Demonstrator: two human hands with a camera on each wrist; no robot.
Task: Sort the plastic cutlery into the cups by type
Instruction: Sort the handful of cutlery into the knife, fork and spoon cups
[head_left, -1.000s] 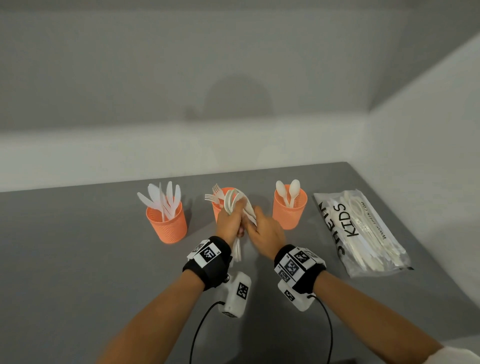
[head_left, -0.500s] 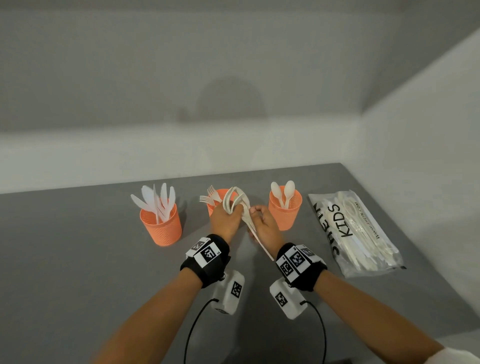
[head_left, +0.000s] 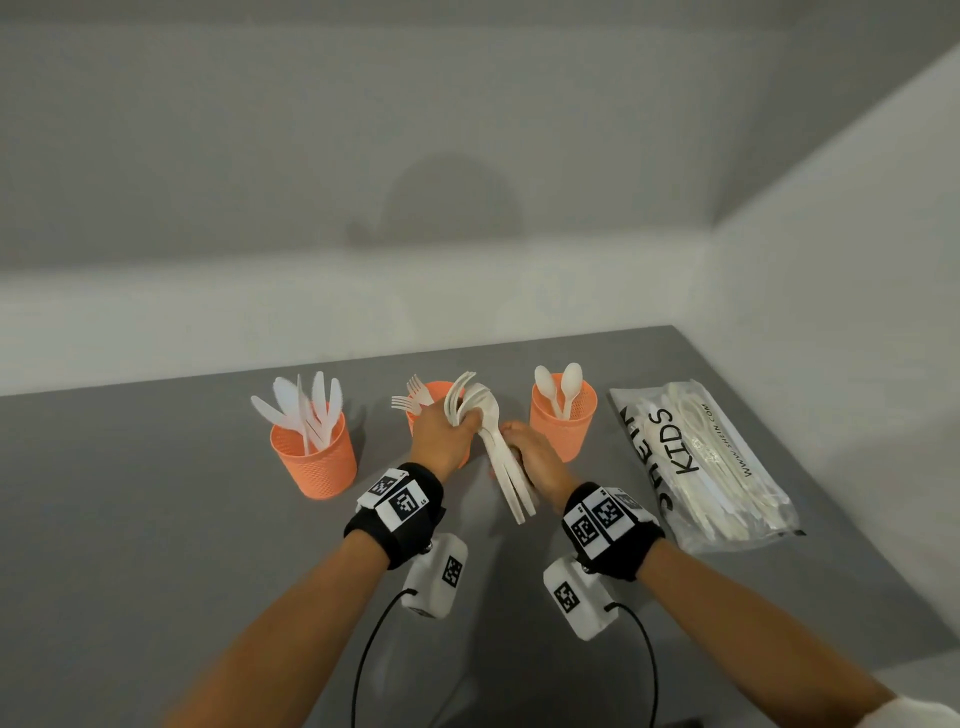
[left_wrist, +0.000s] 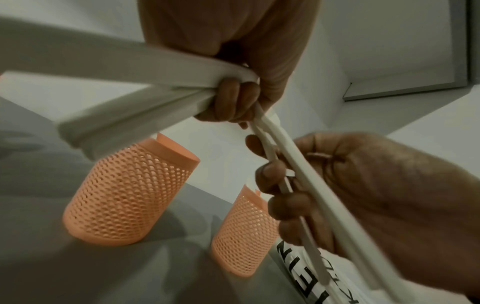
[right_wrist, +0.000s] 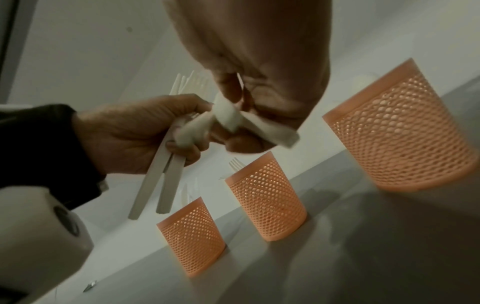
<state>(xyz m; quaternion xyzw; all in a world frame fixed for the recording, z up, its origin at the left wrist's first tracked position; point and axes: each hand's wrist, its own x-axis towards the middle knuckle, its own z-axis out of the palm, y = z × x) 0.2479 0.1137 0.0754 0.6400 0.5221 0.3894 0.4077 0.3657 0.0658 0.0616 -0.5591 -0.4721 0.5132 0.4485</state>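
Three orange mesh cups stand in a row on the grey table. The left cup (head_left: 314, 460) holds knives, the middle cup (head_left: 435, 391) holds forks, and the right cup (head_left: 565, 423) holds spoons. Above the middle cup my left hand (head_left: 457, 423) grips a bundle of white cutlery (head_left: 475, 402) just below the heads. My right hand (head_left: 519, 441) curls round the long handles (head_left: 511, 480), which slant toward me. In the left wrist view the right hand's fingers (left_wrist: 283, 205) wrap the thin handles (left_wrist: 298, 164). The right wrist view shows both hands on the bundle (right_wrist: 223, 115).
A clear plastic bag (head_left: 701, 457) printed KIDS, holding more white cutlery, lies right of the spoon cup. Walls close off the table at the back and the right. Cables run from both wrist cameras toward me.
My right hand has slid back along the handles toward me. The handles now fan out and slant down to the right. The left hand keeps its hold by the fork cup.
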